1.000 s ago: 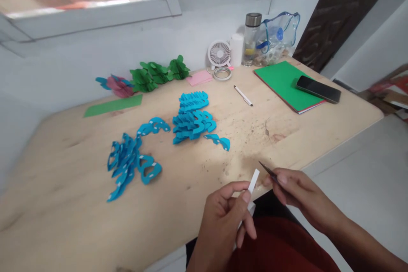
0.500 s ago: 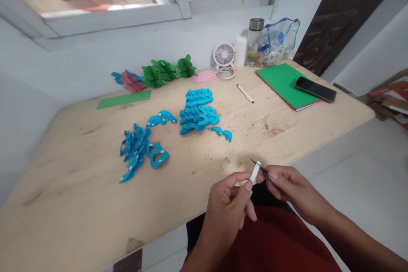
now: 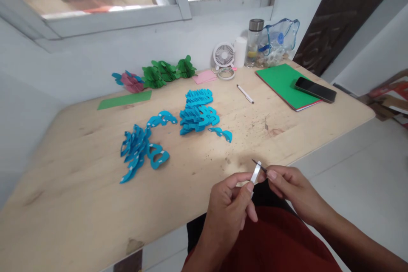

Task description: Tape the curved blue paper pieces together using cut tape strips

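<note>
Facing inward (thumbs uppermost), hands [image 3: 228,204] [image 3: 291,180] pinch strip [image 3: 256,172] and tool [image 3: 263,169].

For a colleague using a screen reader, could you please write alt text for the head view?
A person's left hand holds a narrow white strip while a dark pointed tool in their right hand crosses its upper end; blue cutouts lie beyond on a wooden table.

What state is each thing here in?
Left hand, closed on white strip
Right hand, closed on dark pointed tool
Bottle, upright, lid on
Phone, screen dark
Green-topped stack, flat, under phone
Fan, upright; running unclear
Tape roll, lying flat
Pen, lying flat
Blue cutouts, mostly piled
Clear bag, partly filled
</note>
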### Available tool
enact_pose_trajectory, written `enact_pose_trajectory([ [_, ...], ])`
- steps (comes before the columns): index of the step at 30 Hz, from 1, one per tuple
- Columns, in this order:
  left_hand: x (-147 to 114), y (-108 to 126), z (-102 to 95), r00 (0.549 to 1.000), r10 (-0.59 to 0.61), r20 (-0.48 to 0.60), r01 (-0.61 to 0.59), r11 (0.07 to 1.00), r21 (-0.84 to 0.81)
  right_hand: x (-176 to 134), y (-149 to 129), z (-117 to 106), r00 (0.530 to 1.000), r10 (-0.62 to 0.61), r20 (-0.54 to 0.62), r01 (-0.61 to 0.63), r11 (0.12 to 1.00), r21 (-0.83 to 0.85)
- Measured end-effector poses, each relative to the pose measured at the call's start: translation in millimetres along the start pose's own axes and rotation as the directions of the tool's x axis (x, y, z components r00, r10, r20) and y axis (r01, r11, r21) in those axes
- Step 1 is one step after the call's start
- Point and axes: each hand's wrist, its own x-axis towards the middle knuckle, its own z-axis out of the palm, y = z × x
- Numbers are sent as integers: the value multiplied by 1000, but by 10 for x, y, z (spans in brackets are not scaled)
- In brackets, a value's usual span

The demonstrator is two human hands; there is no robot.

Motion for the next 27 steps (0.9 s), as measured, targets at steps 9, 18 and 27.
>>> enact_pose_trajectory([
  [9,-16,39,23,998,-2,-67,-1,999,-46,-6,-43,-49,999,-28,19,29,998,-51],
  [18,9,4,15,1000,18,3,-17,1000,-19,-22,-38,-13,996,-53,68,55,998,-34],
  [27,6,12,25,1000,26,12,-26,999,24,-28,-76,6,994,-102,29,104,991,-88],
])
